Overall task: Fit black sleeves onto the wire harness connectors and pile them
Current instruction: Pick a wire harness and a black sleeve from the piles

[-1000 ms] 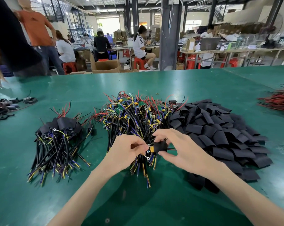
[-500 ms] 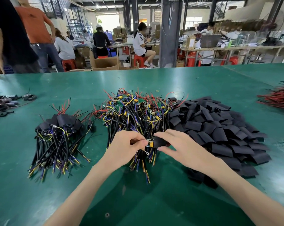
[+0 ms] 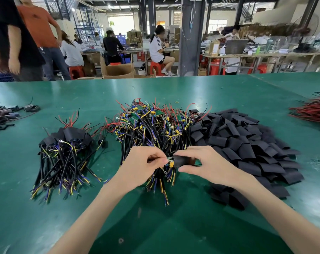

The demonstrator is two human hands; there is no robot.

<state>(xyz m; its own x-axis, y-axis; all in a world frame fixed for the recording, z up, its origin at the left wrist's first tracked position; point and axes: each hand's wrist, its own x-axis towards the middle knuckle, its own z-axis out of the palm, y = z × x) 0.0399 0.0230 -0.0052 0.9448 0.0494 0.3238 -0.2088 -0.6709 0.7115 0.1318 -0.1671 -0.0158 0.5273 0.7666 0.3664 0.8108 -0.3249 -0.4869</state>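
Observation:
My left hand [image 3: 141, 165] pinches a wire harness by its connector end [image 3: 169, 162], where a small green board and a yellow part show. My right hand [image 3: 208, 164] holds a black sleeve [image 3: 183, 160] between thumb and fingers, its mouth over that connector. Both hands hover above the near edge of the middle heap of bare harnesses [image 3: 155, 129]. A pile of sleeved harnesses [image 3: 63, 153] lies to the left. A broad heap of flat black sleeves [image 3: 247, 147] lies to the right.
The green table [image 3: 174, 226] runs wide around the heaps. Loose black pieces and wires [image 3: 7, 114] lie at the far left, a bundle of red wires [image 3: 313, 110] at the far right. People stand at the table's back left edge [image 3: 18, 43]; others sit at benches behind.
The black sleeve has slid further over the connector, and less of the board shows. Both hands have stayed in about the same spot above the middle heap.

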